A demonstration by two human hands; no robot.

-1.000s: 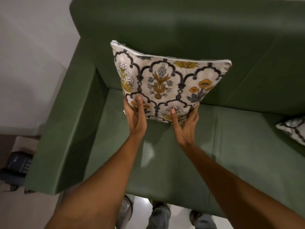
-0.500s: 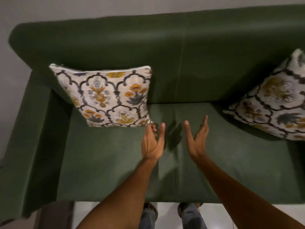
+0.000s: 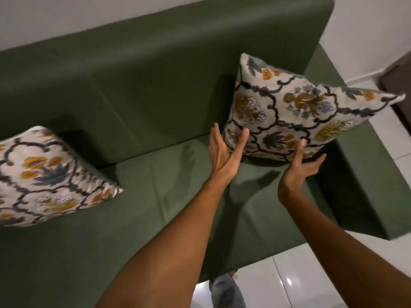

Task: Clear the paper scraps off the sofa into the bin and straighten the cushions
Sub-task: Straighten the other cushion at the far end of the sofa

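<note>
A green sofa (image 3: 155,185) holds two floral cushions. The left cushion (image 3: 44,176) leans at the left end of the seat, cut off by the frame edge. The right cushion (image 3: 289,112) stands tilted on a corner against the backrest and right armrest. My left hand (image 3: 224,152) is spread at its lower left edge, thumb touching the front. My right hand (image 3: 300,165) cups its bottom edge, thumb on the front and fingers beneath, not closed. No paper scraps or bin are in view.
The right armrest (image 3: 364,185) sits just right of my right hand. White tiled floor (image 3: 289,274) runs along the sofa's front and right side. A dark piece of furniture (image 3: 398,76) stands at the far right. My legs show below the seat edge.
My hands let go of the left cushion, which now leans at the left end. My view and both hands swung right, and the hands now touch the right cushion.
</note>
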